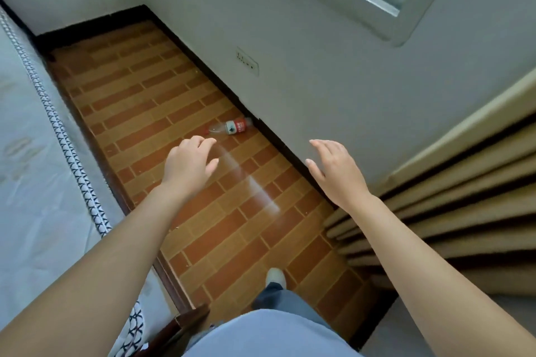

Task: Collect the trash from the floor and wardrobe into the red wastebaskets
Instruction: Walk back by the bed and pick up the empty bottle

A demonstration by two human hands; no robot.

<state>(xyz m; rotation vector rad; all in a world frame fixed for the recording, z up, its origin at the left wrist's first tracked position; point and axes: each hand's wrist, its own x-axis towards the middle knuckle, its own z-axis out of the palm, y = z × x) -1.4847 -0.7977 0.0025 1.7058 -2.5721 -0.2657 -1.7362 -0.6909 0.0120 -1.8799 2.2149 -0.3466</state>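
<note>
Bottle (230, 127) lay on floor (174, 113) at 1 o'clock from left hand (190, 164), long axis 9-to-3. Left hand nearer than right hand (333, 171). Both hands' fingers loose, empty.

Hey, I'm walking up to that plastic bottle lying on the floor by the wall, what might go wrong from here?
1. The bottle lies on its side beside the baseboard; a nudge from the left hand may roll it away.
2. The floor strip between the bed and the wall is narrow, so bending down looks cramped.
3. No red wastebasket is in view, so you would likely have to carry the bottle.
</note>
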